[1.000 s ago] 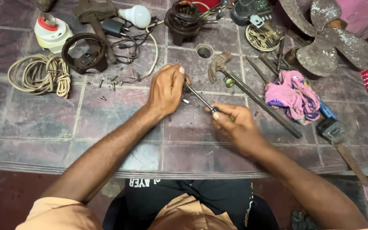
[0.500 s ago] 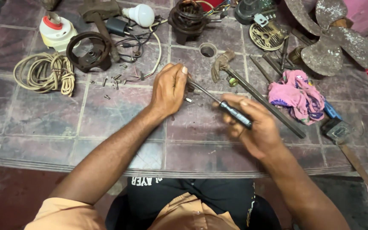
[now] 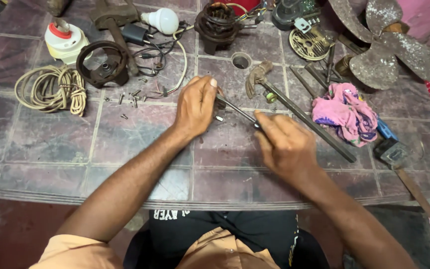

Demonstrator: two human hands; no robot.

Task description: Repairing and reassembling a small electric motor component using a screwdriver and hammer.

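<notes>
My right hand (image 3: 285,144) grips the handle of a screwdriver (image 3: 237,110), whose thin metal shaft runs up and left across the table. My left hand (image 3: 196,104) is closed over the shaft's tip, pinching a small part that its fingers hide. A tiny loose screw (image 3: 219,118) lies just below the shaft between the hands. Both hands rest over the middle of the tiled table (image 3: 51,149).
A coiled cord (image 3: 51,89), a dark round housing (image 3: 100,64), several loose screws (image 3: 131,97), a white bulb (image 3: 162,21), a wound coil (image 3: 217,22), a hammer with a long handle (image 3: 299,112), a pink cloth (image 3: 345,112) and rusty fan blades (image 3: 386,45) lie around.
My right hand slid up the screwdriver toward the left hand, covering the handle that showed half a second ago. The left hand stayed on the tip.
</notes>
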